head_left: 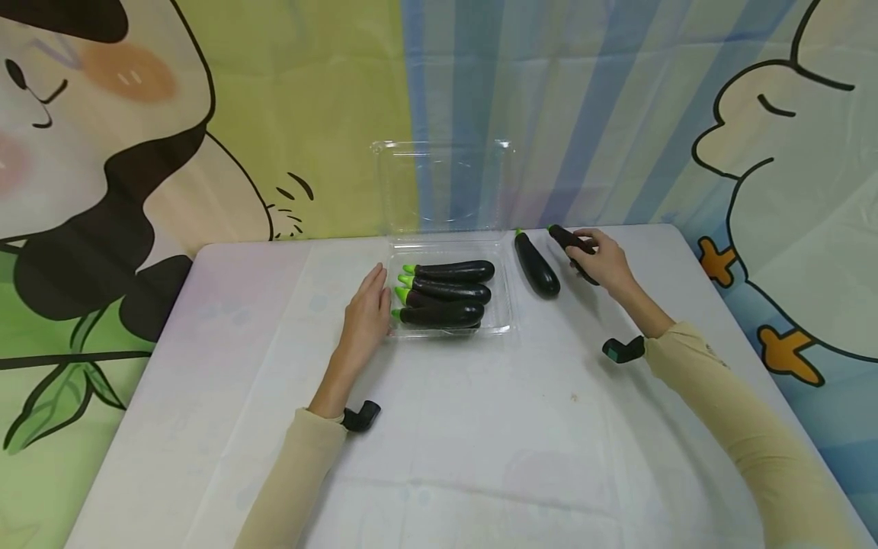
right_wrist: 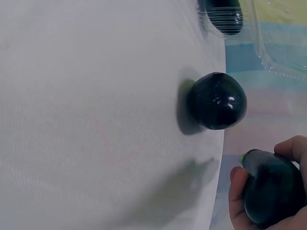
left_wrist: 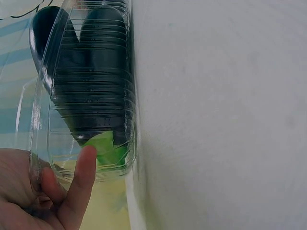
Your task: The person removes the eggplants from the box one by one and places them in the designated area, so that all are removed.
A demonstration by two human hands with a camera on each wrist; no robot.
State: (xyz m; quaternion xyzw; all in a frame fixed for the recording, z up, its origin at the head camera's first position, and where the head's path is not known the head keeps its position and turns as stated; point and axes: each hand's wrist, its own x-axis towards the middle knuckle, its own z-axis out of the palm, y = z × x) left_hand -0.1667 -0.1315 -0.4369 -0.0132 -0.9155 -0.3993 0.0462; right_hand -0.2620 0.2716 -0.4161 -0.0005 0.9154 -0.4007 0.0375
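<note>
A clear plastic box (head_left: 506,305) with its lid raised at the back holds several dark eggplants (head_left: 449,292), their green stem ends to the left. My left hand (head_left: 366,320) rests against the box's left side with fingers extended; in the left wrist view a fingertip (left_wrist: 87,158) touches the ribbed wall near the green stems. My right hand (head_left: 604,259) grips another eggplant (head_left: 572,248) by its body, right of the box. The right wrist view shows this held eggplant (right_wrist: 271,184) above the table, casting a shadow. A loose eggplant (head_left: 537,265) lies between the box and my right hand.
The transparent lid (head_left: 446,187) stands upright behind the box, near the table's back edge. A white cloth covers the table (head_left: 480,450). Behind it hangs a printed cartoon backdrop (head_left: 329,99). Each wrist carries a small black camera (head_left: 361,417).
</note>
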